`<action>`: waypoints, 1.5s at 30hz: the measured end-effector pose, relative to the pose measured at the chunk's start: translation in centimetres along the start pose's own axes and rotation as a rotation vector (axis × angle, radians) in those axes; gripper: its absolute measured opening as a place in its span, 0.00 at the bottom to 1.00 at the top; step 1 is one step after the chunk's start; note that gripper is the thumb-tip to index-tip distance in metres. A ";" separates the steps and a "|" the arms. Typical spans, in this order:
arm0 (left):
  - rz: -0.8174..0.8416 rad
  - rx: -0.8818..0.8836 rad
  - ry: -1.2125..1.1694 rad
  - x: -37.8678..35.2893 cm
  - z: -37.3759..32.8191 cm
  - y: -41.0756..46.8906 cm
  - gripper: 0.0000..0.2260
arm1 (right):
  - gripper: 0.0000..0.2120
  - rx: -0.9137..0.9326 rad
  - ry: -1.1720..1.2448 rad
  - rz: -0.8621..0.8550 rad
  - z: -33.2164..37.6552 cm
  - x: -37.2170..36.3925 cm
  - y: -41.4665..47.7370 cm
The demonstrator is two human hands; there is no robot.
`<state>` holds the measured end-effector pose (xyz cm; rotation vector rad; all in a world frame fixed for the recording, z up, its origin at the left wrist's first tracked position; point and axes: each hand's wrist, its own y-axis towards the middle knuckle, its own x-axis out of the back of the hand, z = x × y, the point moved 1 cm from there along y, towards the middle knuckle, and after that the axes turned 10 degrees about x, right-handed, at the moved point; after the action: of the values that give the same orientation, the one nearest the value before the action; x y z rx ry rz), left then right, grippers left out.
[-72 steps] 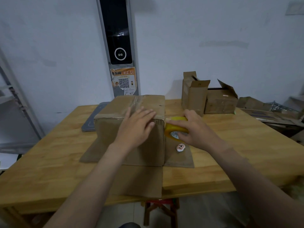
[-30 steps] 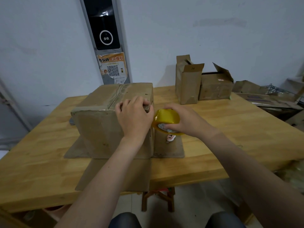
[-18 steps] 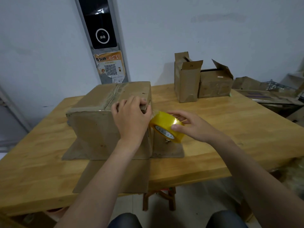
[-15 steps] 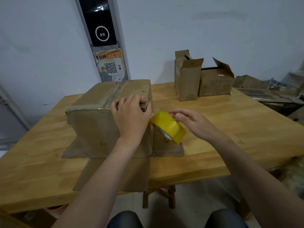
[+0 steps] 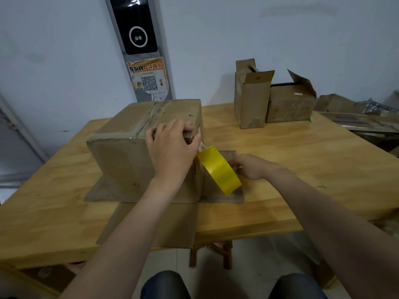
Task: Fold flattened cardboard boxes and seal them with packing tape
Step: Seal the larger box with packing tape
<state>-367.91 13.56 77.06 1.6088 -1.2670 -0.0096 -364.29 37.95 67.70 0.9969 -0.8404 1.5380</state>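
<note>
Wooden desk against white wall. Big cardboard box at desk centre. Left grip clamped over box's top edge. Right grip grasping yellow tape roll at box's 3 o'clock.

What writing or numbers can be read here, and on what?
"份码 取件指引": heading of the orange poster on the wall; its first character is unclear at the curled corner.
Its small print under the QR code: too small to read.
"24", faint: on the flap of the tall cardboard box.
White label on the short box beside it: too small.
Yellow tape roll: no print visible.
</note>
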 end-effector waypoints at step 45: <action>0.009 -0.052 -0.025 0.9 -0.4 -1.3 0.08 | 0.11 -0.070 0.100 -0.556 4.7 6.2 -3.7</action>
<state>-366.41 13.08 76.83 1.5625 -1.2829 -0.0568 -360.34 36.85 75.27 0.9896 -0.4851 1.0635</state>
